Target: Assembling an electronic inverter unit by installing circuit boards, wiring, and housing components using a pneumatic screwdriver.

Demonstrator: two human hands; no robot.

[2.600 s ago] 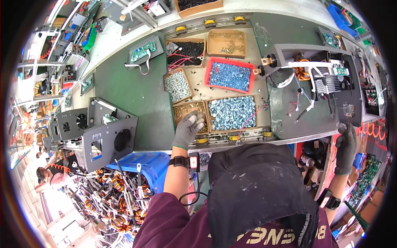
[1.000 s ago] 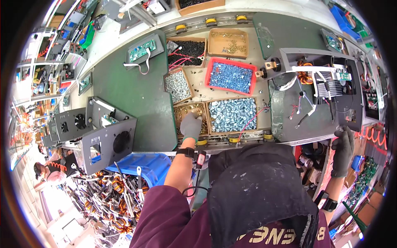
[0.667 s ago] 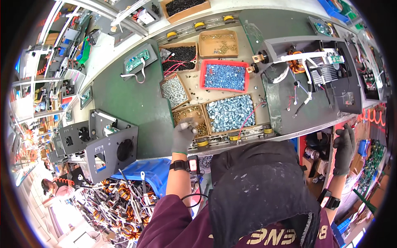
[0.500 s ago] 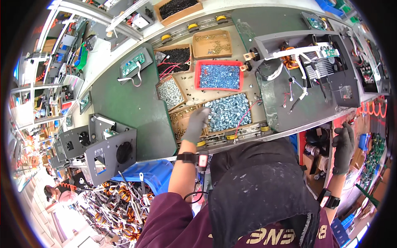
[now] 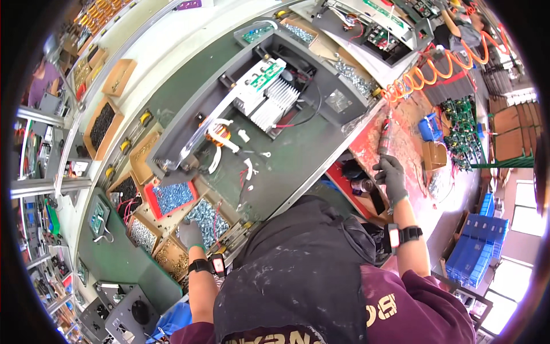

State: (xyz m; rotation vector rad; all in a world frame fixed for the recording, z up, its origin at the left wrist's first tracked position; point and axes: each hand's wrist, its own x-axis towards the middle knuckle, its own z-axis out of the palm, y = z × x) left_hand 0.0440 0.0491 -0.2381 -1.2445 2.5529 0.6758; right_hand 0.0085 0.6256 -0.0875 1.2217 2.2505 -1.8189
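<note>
My left hand (image 5: 191,234), in a grey glove, is at the near left edge of a cardboard box of bluish metal screws (image 5: 213,225). Its fingers are curled together; what they hold is too small to make out. Off to the right, my gloved right hand (image 5: 392,179) reaches to a red and grey power screwdriver (image 5: 385,133). The fingers are apart, with the tips close to the tool's lower end; whether they touch it I cannot tell. An orange coiled hose (image 5: 412,83) runs by the tool's upper end.
Beside the screws are a red tray of small blue screws (image 5: 150,198), a box of silver screws (image 5: 142,234) and a box of brass-coloured parts (image 5: 171,255). A large dark metal housing (image 5: 338,102) with a heatsink lies on the green board (image 5: 229,192). Blue bins (image 5: 473,247) stand at right.
The view has swung to the right. My right hand has moved from the side up to the screwdriver; my left hand stays at the box of screws.
</note>
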